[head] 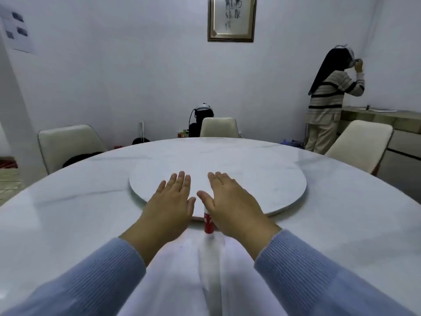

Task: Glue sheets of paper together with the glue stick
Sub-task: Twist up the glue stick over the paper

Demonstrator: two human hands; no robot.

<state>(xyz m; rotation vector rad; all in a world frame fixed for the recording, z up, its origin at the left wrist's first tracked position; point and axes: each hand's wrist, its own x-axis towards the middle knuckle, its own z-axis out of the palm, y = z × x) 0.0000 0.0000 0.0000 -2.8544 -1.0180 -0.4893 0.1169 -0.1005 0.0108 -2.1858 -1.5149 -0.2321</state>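
Observation:
My left hand (169, 202) and my right hand (232, 202) hover side by side, palms down, fingers stretched out, holding nothing. Between and below them stands a red and white glue stick (208, 223) on the table, partly hidden by my right hand. White sheets of paper (182, 270) lie near the table's front edge, between my blue sleeves, and their outlines are blurred. Both hands are above the near edge of the round turntable (273, 185).
The large round marble table (68, 213) carries the raised turntable in its middle. Cream chairs (68, 144) stand around the far side. A person in a striped sweater (328, 99) stands at the back right by a counter. A framed picture (231, 18) hangs on the wall.

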